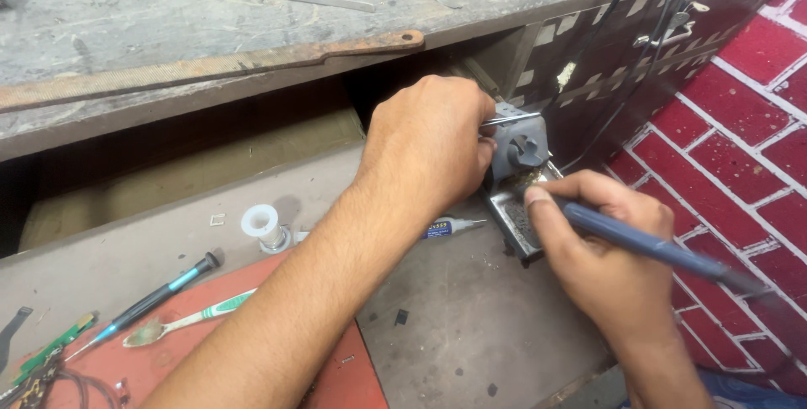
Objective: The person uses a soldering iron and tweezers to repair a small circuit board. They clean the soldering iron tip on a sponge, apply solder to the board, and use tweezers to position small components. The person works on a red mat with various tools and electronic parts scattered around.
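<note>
My right hand point(601, 245) grips a blue-handled soldering iron point(647, 245), its tip end down at the tray of a grey soldering iron stand point(523, 153). My left hand point(433, 144) reaches across to the stand and pinches a thin metal tool, seemingly tweezers point(513, 119), against the stand's top. The fingertips of the left hand are hidden behind the hand itself. The iron's tip is hidden by my right thumb.
A white solder spool point(263, 226), a small glue tube point(450, 226), a screwdriver point(151, 300) and a green toothbrush point(189, 321) lie on a red mat point(345, 371). A circuit board point(38, 367) sits bottom left. Black cables point(626, 5) hang off the wooden bench; a red brick wall point(748, 123) is right.
</note>
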